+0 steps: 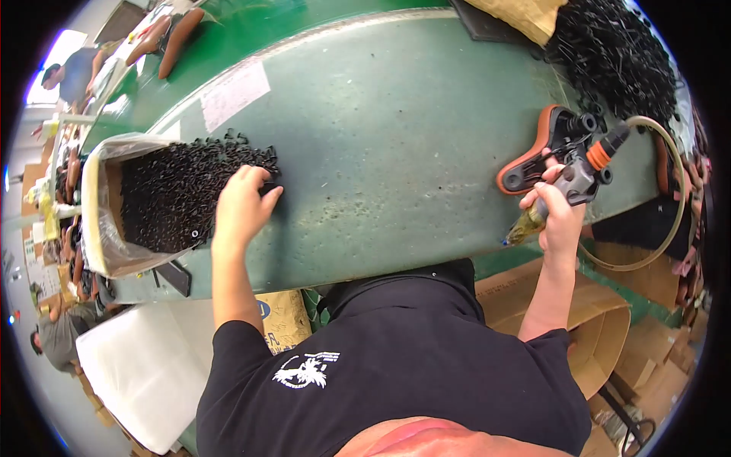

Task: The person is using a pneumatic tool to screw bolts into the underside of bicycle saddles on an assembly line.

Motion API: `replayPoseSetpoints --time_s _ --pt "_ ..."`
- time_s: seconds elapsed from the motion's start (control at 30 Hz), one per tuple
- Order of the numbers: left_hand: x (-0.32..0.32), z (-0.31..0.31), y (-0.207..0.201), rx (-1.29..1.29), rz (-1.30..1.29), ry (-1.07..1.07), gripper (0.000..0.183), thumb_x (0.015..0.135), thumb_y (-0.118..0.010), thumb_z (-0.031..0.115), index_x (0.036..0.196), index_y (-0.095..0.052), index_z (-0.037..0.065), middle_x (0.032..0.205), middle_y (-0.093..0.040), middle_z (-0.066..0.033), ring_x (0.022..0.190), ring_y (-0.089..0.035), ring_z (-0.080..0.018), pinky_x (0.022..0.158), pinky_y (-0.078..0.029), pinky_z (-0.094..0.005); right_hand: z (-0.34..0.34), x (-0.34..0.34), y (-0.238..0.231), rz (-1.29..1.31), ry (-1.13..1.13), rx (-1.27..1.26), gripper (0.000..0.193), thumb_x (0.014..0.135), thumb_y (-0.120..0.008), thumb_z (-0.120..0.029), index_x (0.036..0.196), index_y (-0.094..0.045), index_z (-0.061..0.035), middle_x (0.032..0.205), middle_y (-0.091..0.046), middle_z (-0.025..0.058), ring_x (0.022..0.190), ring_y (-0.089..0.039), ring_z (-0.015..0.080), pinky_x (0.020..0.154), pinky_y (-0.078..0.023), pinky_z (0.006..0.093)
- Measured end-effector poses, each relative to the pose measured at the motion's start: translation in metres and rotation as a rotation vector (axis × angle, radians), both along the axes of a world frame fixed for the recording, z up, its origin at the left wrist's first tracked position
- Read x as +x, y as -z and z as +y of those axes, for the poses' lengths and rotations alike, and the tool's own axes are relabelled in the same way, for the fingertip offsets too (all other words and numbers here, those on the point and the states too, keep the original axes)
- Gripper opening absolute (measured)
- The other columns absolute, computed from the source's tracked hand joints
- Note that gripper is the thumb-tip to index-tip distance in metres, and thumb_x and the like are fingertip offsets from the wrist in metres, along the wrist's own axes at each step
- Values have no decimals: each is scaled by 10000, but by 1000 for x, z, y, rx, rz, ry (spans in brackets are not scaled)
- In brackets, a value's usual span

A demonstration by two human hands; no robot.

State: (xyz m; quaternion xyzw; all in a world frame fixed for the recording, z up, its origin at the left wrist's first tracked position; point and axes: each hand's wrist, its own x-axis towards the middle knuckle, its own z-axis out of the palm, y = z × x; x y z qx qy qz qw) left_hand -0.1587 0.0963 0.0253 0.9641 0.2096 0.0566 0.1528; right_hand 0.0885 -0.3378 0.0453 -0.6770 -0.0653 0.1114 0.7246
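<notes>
My left hand [245, 199] is at the right edge of a heap of small black parts [179, 190] spilling from a lined box on the left. Its thumb and fingers are closed round a small black part [266, 187], mostly hidden by the fingers. My right hand [560, 209] grips an air screwdriver [582, 179], a grey tool with an orange ring and a hose at its back. Its tip points toward the table's near edge. Just beyond it lies a brown bicycle saddle [533, 148], its black underside facing up and partly hidden by the tool.
A box with a plastic liner [93, 213] stands at the left of the green table [381, 137]. Another black heap [620, 57] lies far right beside yellow paper [521, 17]. The beige hose [678, 228] loops at right. Cardboard boxes [601, 320] stand below; people are at far left.
</notes>
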Motion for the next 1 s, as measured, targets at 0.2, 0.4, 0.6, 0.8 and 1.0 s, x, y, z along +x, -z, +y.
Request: replayPoseSetpoints --time_s 0.2,0.4,0.6,0.8,1.0 --pt "-13 0 33 139 -144 -50 86 939 -730 81 991 -730 12 986 -674 -129 938 -692 -359 813 -568 -459 44 -43 -14 161 -437 -40 222 813 -603 73 1021 -591 -2 1555 -490 342 665 -722 208 643 -605 336" --pt "-11 -7 34 253 -368 48 103 929 -755 57 1012 -715 9 983 -692 -107 857 -689 -303 777 -571 -421 38 -80 -39 427 -789 -141 234 827 -712 17 1045 -632 -7 910 -645 22 716 -672 105 679 -565 294" --pt "-17 -40 31 -1429 -669 -392 74 1001 -766 90 1020 -706 51 916 -707 -33 749 -628 -121 664 -520 -281 23 -88 -79 263 -521 -14 293 727 -736 -61 994 -635 3 857 -693 148 740 -732 195 659 -583 295" --pt "-16 -99 8 -1982 -757 105 174 1013 -688 7 1180 -735 -10 1100 -705 -133 853 -661 -210 755 -549 -343 55 -72 -94 -171 -617 527 327 837 -675 -31 1114 -502 -48 1119 -673 304 656 -654 218 698 -587 390" --pt "8 -143 -21 -1989 -656 62 147 1018 -684 -1 1151 -740 -29 1160 -692 -161 960 -722 -243 825 -609 -361 91 -70 -105 -469 -837 671 314 924 -668 -91 1190 -501 -106 1146 -632 138 720 -714 160 714 -599 350"
